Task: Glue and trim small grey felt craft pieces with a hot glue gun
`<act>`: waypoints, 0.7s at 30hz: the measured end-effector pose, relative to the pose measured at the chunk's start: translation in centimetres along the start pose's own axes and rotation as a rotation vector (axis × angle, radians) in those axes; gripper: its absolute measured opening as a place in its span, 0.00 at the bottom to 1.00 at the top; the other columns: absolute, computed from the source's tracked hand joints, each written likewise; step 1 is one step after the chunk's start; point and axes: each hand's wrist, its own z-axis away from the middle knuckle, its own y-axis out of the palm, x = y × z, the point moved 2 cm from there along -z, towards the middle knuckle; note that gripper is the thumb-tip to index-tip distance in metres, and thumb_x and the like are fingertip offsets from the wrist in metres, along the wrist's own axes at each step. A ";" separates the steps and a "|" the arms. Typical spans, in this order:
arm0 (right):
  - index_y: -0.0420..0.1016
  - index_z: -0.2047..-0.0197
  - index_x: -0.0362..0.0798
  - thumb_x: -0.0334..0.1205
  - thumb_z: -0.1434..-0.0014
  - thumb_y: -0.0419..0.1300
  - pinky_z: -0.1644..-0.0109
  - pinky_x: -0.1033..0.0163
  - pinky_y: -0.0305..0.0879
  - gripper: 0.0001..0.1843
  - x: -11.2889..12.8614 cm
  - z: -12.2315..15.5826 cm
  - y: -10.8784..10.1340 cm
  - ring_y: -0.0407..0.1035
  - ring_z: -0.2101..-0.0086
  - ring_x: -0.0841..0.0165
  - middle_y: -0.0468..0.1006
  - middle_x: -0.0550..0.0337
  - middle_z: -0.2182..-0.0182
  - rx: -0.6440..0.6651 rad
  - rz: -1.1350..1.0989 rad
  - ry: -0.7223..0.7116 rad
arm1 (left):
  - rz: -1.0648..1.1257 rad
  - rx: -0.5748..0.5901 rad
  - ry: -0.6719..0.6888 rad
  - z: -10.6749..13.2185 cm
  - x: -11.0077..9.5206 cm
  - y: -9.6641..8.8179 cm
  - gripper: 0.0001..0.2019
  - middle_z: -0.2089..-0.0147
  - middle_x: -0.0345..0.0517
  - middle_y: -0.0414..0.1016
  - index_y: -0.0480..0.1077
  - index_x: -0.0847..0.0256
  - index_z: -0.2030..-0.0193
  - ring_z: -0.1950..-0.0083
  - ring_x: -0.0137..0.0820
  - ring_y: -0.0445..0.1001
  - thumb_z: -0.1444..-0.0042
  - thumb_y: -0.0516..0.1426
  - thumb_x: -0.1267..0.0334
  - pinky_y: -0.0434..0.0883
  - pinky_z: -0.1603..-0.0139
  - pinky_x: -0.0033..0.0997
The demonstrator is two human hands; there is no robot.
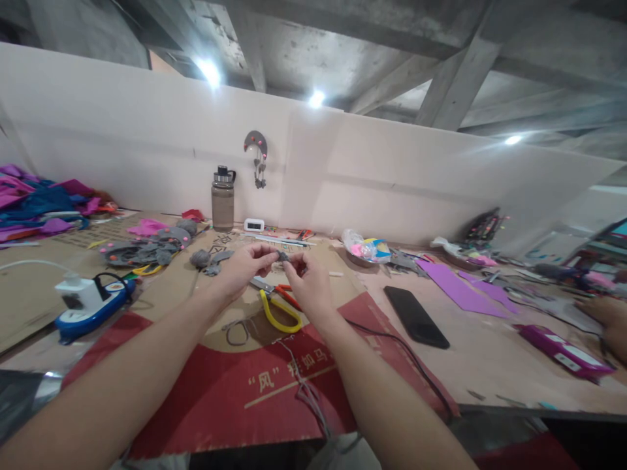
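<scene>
Both hands meet over the middle of the work table. My left hand (249, 266) pinches one side of a small grey felt-like piece (283, 256), and my right hand (309, 284) grips its other side. Fingers cover much of the piece, so its exact shape is unclear. Just beneath lie scissors (280, 316) with yellow and orange-red handles, their blades pointing to the left. Grey yarn (306, 388) trails over the red printed cardboard (220, 391) toward the front edge. Left of my hands sit a ball of grey yarn (200, 259) and grey scraps.
At left are a blue power strip (95, 313) with a white charger and a pile of grey pieces (142, 251). A bottle (223, 202) stands by the wall. On the right are a black phone (416, 316), purple sheets (463, 287) and another person's hand (610, 320).
</scene>
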 end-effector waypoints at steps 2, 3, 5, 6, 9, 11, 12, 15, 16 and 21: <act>0.68 0.68 0.48 0.39 0.46 0.54 0.67 0.64 0.59 0.05 0.3 0.1 -0.3 0.63 0.71 0.69 0.70 0.60 0.73 -0.036 0.099 -0.058 | 0.029 0.014 -0.046 0.2 0.0 0.2 0.14 0.74 0.39 0.67 0.69 0.64 0.67 0.77 0.21 0.61 0.54 0.61 0.55 0.58 0.76 0.24; 0.68 0.68 0.48 0.38 0.46 0.54 0.67 0.64 0.59 0.04 0.4 0.2 -0.4 0.64 0.70 0.69 0.71 0.59 0.72 -0.045 0.140 -0.083 | 0.051 0.025 -0.075 0.3 0.0 0.2 0.15 0.73 0.40 0.68 0.69 0.64 0.67 0.77 0.22 0.62 0.52 0.60 0.53 0.58 0.76 0.24; 0.68 0.68 0.49 0.36 0.46 0.54 0.66 0.63 0.59 0.03 0.6 0.2 -0.5 0.64 0.68 0.68 0.71 0.58 0.71 -0.054 0.204 -0.122 | 0.103 0.044 -0.127 0.4 0.0 0.4 0.17 0.73 0.42 0.69 0.68 0.65 0.69 0.77 0.22 0.63 0.50 0.57 0.49 0.59 0.76 0.24; 0.68 0.69 0.49 0.35 0.46 0.54 0.65 0.63 0.59 0.03 0.6 0.3 -0.5 0.64 0.68 0.67 0.71 0.57 0.70 -0.050 0.227 -0.139 | 0.124 0.058 -0.141 0.5 0.0 0.4 0.18 0.74 0.43 0.69 0.68 0.65 0.69 0.77 0.23 0.63 0.49 0.55 0.48 0.60 0.76 0.24; 0.67 0.70 0.49 0.34 0.46 0.54 0.64 0.63 0.59 0.03 0.7 0.3 -0.5 0.64 0.67 0.67 0.71 0.57 0.69 -0.018 0.270 -0.185 | 0.125 0.112 -0.135 0.5 -0.1 0.5 0.17 0.75 0.42 0.68 0.68 0.66 0.71 0.77 0.23 0.63 0.50 0.57 0.50 0.60 0.76 0.24; 0.67 0.71 0.49 0.35 0.46 0.54 0.65 0.63 0.58 0.03 0.7 0.3 -0.5 0.64 0.67 0.67 0.71 0.57 0.70 -0.006 0.289 -0.196 | 0.097 0.134 -0.122 0.5 -0.2 0.5 0.15 0.76 0.41 0.68 0.69 0.66 0.70 0.78 0.22 0.63 0.52 0.59 0.53 0.59 0.77 0.24; 0.66 0.71 0.49 0.36 0.45 0.54 0.65 0.63 0.58 0.04 0.6 0.3 -0.5 0.63 0.67 0.67 0.71 0.57 0.70 -0.004 0.297 -0.195 | 0.085 0.135 -0.119 0.5 -0.2 0.5 0.14 0.76 0.41 0.68 0.69 0.66 0.70 0.78 0.21 0.62 0.53 0.60 0.55 0.58 0.77 0.23; 0.67 0.71 0.49 0.37 0.44 0.55 0.65 0.63 0.57 0.04 0.5 0.3 -0.5 0.64 0.67 0.67 0.71 0.57 0.69 0.003 0.301 -0.186 | 0.057 0.108 -0.104 0.4 -0.3 0.3 0.12 0.76 0.41 0.69 0.69 0.66 0.70 0.79 0.21 0.62 0.53 0.60 0.57 0.58 0.78 0.23; 0.67 0.70 0.49 0.38 0.44 0.55 0.65 0.63 0.57 0.04 0.5 0.3 -0.5 0.64 0.67 0.67 0.72 0.57 0.69 0.009 0.291 -0.185 | 0.046 0.089 -0.094 0.4 -0.4 0.2 0.11 0.75 0.41 0.69 0.68 0.66 0.71 0.79 0.21 0.62 0.53 0.60 0.58 0.57 0.78 0.23; 0.67 0.69 0.49 0.43 0.42 0.55 0.63 0.64 0.58 0.07 0.6 0.2 -0.3 0.64 0.67 0.68 0.73 0.58 0.70 0.048 0.156 -0.167 | 0.049 -0.032 -0.052 0.2 -0.3 -0.5 0.11 0.75 0.41 0.69 0.67 0.65 0.73 0.78 0.21 0.63 0.51 0.59 0.57 0.58 0.77 0.22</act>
